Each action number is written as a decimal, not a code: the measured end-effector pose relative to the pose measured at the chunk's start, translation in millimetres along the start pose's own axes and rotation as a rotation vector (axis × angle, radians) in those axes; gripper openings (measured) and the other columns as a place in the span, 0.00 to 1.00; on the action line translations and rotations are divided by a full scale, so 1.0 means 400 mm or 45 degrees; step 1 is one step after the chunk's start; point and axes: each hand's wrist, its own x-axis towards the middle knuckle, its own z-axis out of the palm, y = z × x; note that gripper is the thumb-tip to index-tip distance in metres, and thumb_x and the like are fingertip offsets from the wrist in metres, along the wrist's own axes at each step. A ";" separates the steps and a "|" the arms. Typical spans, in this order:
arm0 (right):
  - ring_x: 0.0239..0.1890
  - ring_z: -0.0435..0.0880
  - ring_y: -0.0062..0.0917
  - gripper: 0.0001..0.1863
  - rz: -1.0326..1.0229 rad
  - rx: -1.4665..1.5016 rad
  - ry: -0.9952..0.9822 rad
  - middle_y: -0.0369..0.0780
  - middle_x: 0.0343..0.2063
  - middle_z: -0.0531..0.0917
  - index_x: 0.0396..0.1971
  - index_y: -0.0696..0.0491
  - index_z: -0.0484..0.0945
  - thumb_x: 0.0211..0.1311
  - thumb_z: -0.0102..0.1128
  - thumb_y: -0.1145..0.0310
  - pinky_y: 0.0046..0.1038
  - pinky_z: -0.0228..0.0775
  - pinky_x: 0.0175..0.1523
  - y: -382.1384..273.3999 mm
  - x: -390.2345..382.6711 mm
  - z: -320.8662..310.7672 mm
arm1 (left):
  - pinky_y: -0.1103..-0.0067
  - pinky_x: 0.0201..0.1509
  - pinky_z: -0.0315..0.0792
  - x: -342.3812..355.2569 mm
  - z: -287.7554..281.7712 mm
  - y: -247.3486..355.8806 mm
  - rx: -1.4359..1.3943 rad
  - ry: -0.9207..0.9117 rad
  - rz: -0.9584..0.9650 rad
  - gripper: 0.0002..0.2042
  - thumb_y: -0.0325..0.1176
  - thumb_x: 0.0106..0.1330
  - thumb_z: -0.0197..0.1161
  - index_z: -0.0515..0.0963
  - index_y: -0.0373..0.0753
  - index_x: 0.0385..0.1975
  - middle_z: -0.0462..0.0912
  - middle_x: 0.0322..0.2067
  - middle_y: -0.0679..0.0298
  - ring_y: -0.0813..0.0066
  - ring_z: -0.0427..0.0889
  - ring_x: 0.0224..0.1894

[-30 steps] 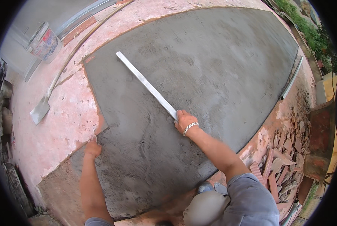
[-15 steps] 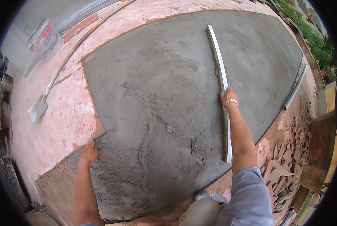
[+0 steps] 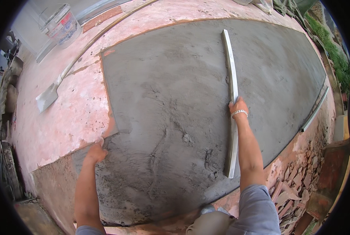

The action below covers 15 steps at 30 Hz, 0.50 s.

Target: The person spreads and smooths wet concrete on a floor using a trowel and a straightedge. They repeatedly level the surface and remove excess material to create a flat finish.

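A wide bed of wet grey mortar (image 3: pixel 182 102) covers the pinkish slab. A long metal straightedge (image 3: pixel 230 74) lies on it, running from the far middle toward me. My right hand (image 3: pixel 238 107), with a bracelet at the wrist, grips the straightedge near its middle. My left hand (image 3: pixel 95 152) presses flat on the near left edge of the mortar, where it meets the bare pink concrete (image 3: pixel 61 121).
A shovel (image 3: pixel 46 97) lies on the pink concrete at the left, its long handle running up to the right. A white bucket (image 3: pixel 62 24) stands at the far left. Broken pink stone pieces (image 3: pixel 296 188) pile up at the lower right. A metal rail (image 3: pixel 315 110) edges the mortar's right side.
My right hand has swung the straightedge from a diagonal at the left to a near-lengthwise line on the right side of the mortar. My left hand stays planted at the edge.
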 end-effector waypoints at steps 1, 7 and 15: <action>0.48 0.82 0.48 0.20 -0.003 -0.003 0.005 0.52 0.46 0.82 0.44 0.58 0.73 0.61 0.62 0.58 0.45 0.74 0.54 -0.011 -0.010 0.004 | 0.68 0.70 0.63 0.001 0.000 -0.002 0.003 -0.016 -0.015 0.40 0.37 0.59 0.60 0.54 0.31 0.71 0.62 0.67 0.38 0.45 0.67 0.67; 0.47 0.82 0.48 0.20 -0.062 0.002 0.041 0.53 0.44 0.82 0.43 0.57 0.73 0.59 0.64 0.58 0.44 0.75 0.53 -0.066 -0.072 0.023 | 0.69 0.72 0.61 0.014 0.004 -0.009 0.022 -0.032 -0.003 0.40 0.37 0.59 0.59 0.53 0.31 0.72 0.58 0.69 0.40 0.47 0.63 0.69; 0.46 0.83 0.47 0.21 -0.452 -0.013 -0.091 0.50 0.46 0.81 0.45 0.56 0.72 0.57 0.65 0.59 0.45 0.76 0.51 -0.248 -0.170 0.095 | 0.71 0.74 0.58 -0.005 -0.014 0.012 -0.017 -0.093 -0.068 0.40 0.36 0.61 0.57 0.49 0.32 0.73 0.53 0.72 0.43 0.50 0.59 0.72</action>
